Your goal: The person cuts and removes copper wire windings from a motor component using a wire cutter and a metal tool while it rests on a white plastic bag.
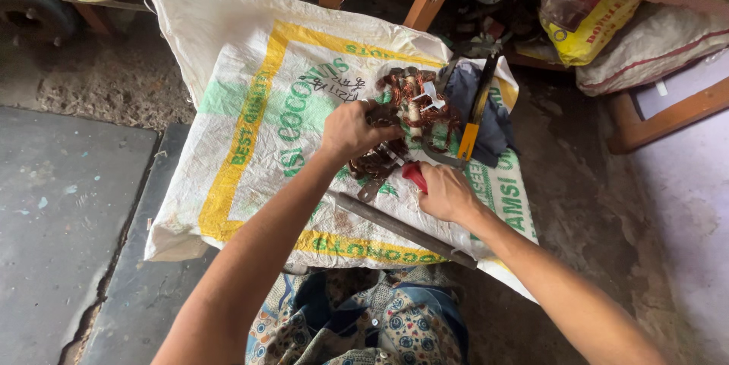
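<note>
At frame centre, the left hand (pixel 351 131) grips a tangled brown copper-wire coil (pixel 410 110) while the right hand (pixel 446 192) clamps red-handled pliers (pixel 414 176), apparently stripping windings; steady pulling seems needed.

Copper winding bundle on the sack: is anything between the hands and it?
Nothing visible. The left hand already grips the copper winding bundle from its near-left side. The right hand holds a red-handled tool whose head reaches the bundle's lower edge. The grey metal rod lies nearer the person, clear of both.
</note>
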